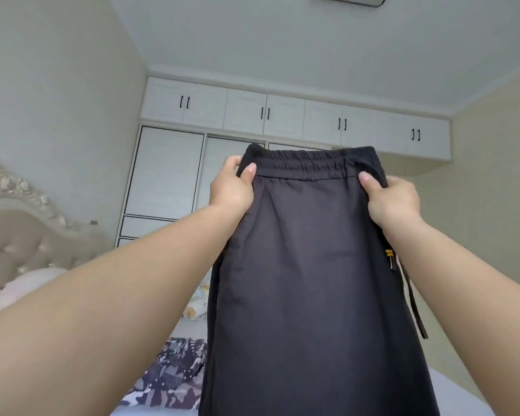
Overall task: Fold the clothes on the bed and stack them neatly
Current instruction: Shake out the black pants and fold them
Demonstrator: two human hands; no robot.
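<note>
Centrally, I see dark trousers point(309, 280) hanging smooth, elastic waistband up; left hand point(231, 187) and right hand point(392, 199) pinch its 2 corners.

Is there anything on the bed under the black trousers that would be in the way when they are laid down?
Yes: a camouflage-patterned garment lies on the bed, lower left of the hanging black trousers.

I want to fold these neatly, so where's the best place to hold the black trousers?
Hold the black trousers at the elastic waistband, one hand pinching each end from the sides, as the left hand and right hand do; the legs then hang straight.
</note>
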